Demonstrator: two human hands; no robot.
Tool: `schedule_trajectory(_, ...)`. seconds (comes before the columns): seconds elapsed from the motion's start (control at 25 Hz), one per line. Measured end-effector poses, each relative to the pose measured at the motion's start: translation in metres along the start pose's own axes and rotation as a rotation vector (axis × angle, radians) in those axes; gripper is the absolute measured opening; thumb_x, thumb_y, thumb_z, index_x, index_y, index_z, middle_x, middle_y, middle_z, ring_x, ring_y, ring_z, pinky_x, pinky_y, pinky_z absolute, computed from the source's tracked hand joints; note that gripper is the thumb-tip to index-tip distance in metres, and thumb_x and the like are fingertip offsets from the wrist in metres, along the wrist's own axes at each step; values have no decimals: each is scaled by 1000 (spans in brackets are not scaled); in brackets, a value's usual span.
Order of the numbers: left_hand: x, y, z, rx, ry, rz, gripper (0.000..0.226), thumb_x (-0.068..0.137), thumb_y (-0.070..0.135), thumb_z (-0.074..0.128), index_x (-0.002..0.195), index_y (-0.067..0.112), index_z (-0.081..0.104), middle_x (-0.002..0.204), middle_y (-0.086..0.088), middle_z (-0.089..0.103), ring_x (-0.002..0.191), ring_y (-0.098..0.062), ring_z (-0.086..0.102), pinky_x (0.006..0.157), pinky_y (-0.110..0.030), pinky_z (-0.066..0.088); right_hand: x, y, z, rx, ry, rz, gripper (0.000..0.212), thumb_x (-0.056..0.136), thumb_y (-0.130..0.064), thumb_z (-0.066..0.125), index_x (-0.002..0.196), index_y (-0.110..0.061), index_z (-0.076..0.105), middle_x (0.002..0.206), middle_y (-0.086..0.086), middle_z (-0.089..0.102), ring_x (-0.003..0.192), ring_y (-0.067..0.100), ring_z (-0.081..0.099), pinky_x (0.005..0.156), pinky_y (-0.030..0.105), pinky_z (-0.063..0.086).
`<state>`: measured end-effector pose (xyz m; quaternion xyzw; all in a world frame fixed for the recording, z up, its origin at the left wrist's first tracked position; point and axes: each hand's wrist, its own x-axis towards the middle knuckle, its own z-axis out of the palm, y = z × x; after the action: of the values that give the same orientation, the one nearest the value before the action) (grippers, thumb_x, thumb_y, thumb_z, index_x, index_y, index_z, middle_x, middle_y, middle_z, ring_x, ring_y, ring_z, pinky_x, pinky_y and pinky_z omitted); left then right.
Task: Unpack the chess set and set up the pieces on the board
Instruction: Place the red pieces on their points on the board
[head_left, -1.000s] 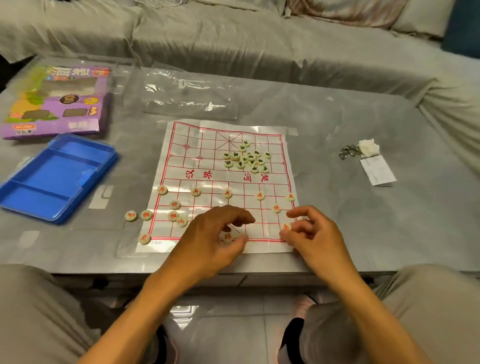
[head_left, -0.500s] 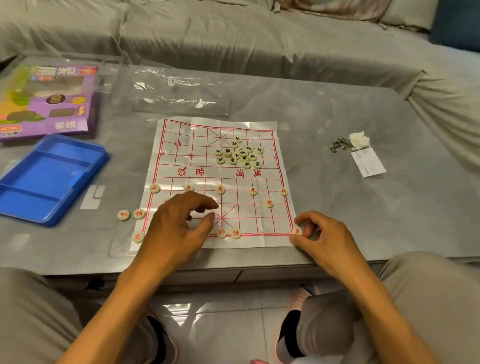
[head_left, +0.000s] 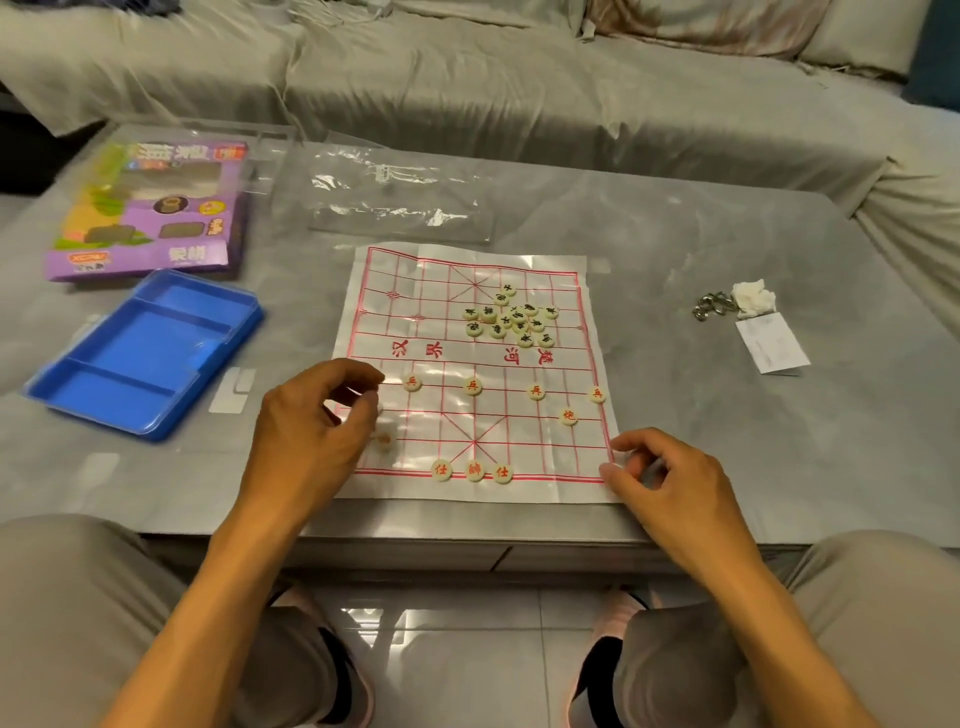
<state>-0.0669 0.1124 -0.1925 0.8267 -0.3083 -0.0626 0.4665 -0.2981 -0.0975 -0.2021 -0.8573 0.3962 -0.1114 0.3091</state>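
I see the paper board (head_left: 470, 374) spread flat at the table's near edge. By my count the red side is roughly half placed: four soldiers, one cannon, and three pieces (head_left: 471, 471) on the back line. The black pieces (head_left: 511, 317) sit heaped on the far half, unsorted. My left hand (head_left: 306, 431) curls over the board's left edge; whether it pinches a piece I cannot tell. My right hand (head_left: 670, 480), fingers curled, sits at the near right corner, its grip unclear. The blue tray (head_left: 140, 353) lies to the left.

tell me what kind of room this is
Probably a home living room: a covered sofa behind a low grey table, with a chess board and keys on it.
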Motion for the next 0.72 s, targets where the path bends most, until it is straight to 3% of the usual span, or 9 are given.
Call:
schedule_trajectory(0.16, 7, -30, -33, 159, 101, -228, 19, 92, 20, 58, 108, 28, 62, 100, 9, 63, 86, -6, 58, 70, -24, 50, -3, -50, 31, 58, -75, -143, 16, 86, -32, 68, 101, -33, 62, 80, -14, 61, 76, 3, 57, 75, 12, 46)
schedule_trajectory(0.24, 6, -45, -45, 262, 67, -335, 24, 91, 18, 60, 112, 28, 61, 105, 6, 63, 89, -9, 57, 78, -32, 52, -2, -76, 55, 53, -133, -221, 14, 88, -33, 66, 101, -33, 63, 79, -15, 61, 75, 2, 56, 68, 9, 41)
schedule_trajectory(0.48, -4, -63, -52, 338, -54, -335, 33, 86, 23, 67, 117, 30, 58, 101, 10, 60, 87, -6, 55, 72, -22, 43, 6, -127, 102, -9, -200, -383, 16, 89, -33, 59, 104, -32, 64, 80, -14, 61, 75, 6, 56, 67, 20, 46)
schedule_trajectory(0.72, 1, -65, -40, 405, -30, -291, 26, 87, 30, 65, 113, 26, 62, 106, 2, 59, 85, -9, 55, 72, -21, 43, 20, -143, 116, -108, -221, -428, 22, 92, -37, 56, 111, -30, 62, 90, -11, 64, 81, 6, 55, 71, 20, 43)
